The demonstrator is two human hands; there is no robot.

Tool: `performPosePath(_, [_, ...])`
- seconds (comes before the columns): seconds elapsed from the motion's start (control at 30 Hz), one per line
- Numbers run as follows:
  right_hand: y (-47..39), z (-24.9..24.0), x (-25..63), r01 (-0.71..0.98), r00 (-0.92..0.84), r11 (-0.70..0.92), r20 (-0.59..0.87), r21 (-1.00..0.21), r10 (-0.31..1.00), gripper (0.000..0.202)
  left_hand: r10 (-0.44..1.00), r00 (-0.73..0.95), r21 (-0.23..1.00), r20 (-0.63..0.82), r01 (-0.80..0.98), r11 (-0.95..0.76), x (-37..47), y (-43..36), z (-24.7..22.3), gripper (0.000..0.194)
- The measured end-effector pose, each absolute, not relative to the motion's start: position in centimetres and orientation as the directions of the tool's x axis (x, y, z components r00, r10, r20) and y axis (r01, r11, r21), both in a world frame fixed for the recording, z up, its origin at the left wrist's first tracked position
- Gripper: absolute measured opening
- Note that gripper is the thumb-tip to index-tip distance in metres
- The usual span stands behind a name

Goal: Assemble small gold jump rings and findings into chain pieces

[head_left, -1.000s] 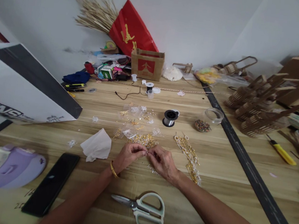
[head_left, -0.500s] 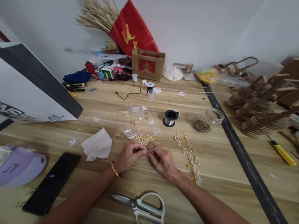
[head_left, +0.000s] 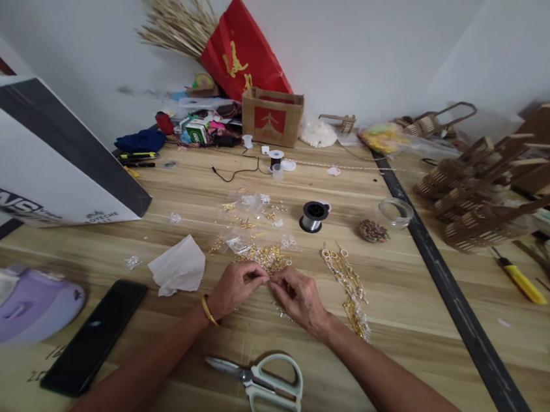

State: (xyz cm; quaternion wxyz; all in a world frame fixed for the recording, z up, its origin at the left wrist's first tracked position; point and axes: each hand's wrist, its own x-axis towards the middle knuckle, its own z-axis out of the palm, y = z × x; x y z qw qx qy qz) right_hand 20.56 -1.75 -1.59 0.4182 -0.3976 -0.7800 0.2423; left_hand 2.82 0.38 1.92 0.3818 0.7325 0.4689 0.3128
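My left hand (head_left: 237, 287) and my right hand (head_left: 300, 298) meet fingertip to fingertip over the table. Each is closed in a pinch, and whatever they hold is too small to make out. Just beyond them spreads a pile of gold beads (head_left: 264, 255), partly covered by my fingers. Small silvery pieces (head_left: 283, 312) lie under the right hand. To the right of that hand rest several gold and clear beaded strands (head_left: 346, 276). Between my forearms, scissors (head_left: 273, 389) with pale green handles lie on the wood, blades pointing left.
Beyond the beads stands a spool of clear line (head_left: 314, 216), with a bead jar (head_left: 376, 223) to its right. On the left are a tissue (head_left: 179, 267), a phone (head_left: 96, 338) and a large box (head_left: 49, 156). Small woven baskets (head_left: 476, 201) and a yellow-handled tool (head_left: 520, 281) occupy the right.
Both hands keep nearly the same place, fingertips still pinched together, with only a very slight shift. Nothing on the table has visibly moved.
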Motion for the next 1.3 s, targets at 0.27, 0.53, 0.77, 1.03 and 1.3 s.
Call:
performPosePath(0.27, [-1.8,-1.5,20.6,0.423,-0.334,0.569,0.462,-0.706,0.822,0.010,0.893,0.412,0.775,0.181,0.500,-0.388,2.9,0.2,2.0,0.011])
performPosePath(0.53, [-2.1,-1.3,20.8,0.358,-0.294,0.581,0.503,-0.731,0.813,0.025,0.879,0.421,0.803,0.226,0.430,-0.413,2.8,0.0,2.3,0.010])
performPosePath(0.77, [-2.0,-1.8,20.6,0.301,-0.310,0.582,0.500,-0.755,0.809,0.009,0.867,0.421,0.778,0.266,0.438,-0.451,3.1,-0.4,2.8,0.011])
performPosePath(1.03, [-1.7,-1.2,20.7,0.298,-0.321,0.591,0.505,-0.749,0.801,0.013,0.845,0.444,0.691,0.297,0.511,-0.511,2.9,-0.3,2.7,0.011])
performPosePath(1.3, [-1.7,-1.4,20.8,0.374,-0.321,0.591,0.498,-0.715,0.806,0.012,0.736,0.660,0.232,-0.150,0.747,-0.623,-2.0,1.5,6.3,0.012])
